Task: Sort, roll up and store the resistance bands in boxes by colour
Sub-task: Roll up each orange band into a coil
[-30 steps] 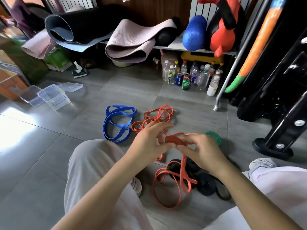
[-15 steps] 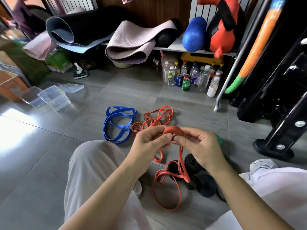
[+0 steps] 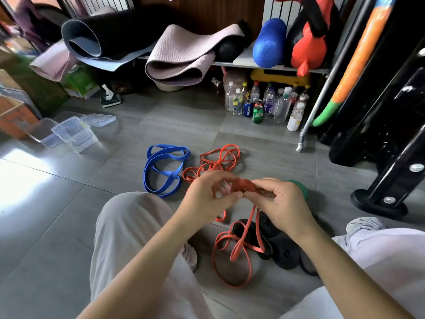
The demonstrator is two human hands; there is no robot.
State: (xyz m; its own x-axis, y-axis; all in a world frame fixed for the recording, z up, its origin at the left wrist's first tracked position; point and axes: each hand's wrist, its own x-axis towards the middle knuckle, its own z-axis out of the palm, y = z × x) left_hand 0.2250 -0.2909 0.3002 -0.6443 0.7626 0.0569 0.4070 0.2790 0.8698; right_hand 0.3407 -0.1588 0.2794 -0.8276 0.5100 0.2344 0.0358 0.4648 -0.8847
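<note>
**Setting.** Grey tiled floor of a cluttered exercise corner. Rolled yoga mats sit on a low shelf at the far side, with a row of drink bottles below it.

**Item in hand.** Orange resistance band, partly wound into a small flat coil and held in the air between the two sets of fingertips. Its unwound tail drops from under the right fingers and lies in loose loops on the floor below the wrists.

**Left hand**. Thumb and forefingers are curled, pinching the coil's edge.

**Right hand**. Fingers are curled round the coil's other side, gripping it.

**Nearby stock.**
- Loose orange bands, just beyond the left fingertips.
- Blue bands, further out past the left fingers.
- Black rolled bands, beneath the right wrist.
- Green roll, just behind the right knuckles and mostly hidden.
- Clear plastic boxes, well away from the left fingers, standing open.

**Handling note (judgement).**
- The winding looks early, since most of the tail remains.
- Fix the coil with one pinch while the other hand turns it.
- Feed the tail in flat, untwisted and lightly taut, with edges aligned.
- The rubber will likely spring open if both pinches slacken together.
- The tail crosses the black rolls and may drag them, so lift it clear.
</note>
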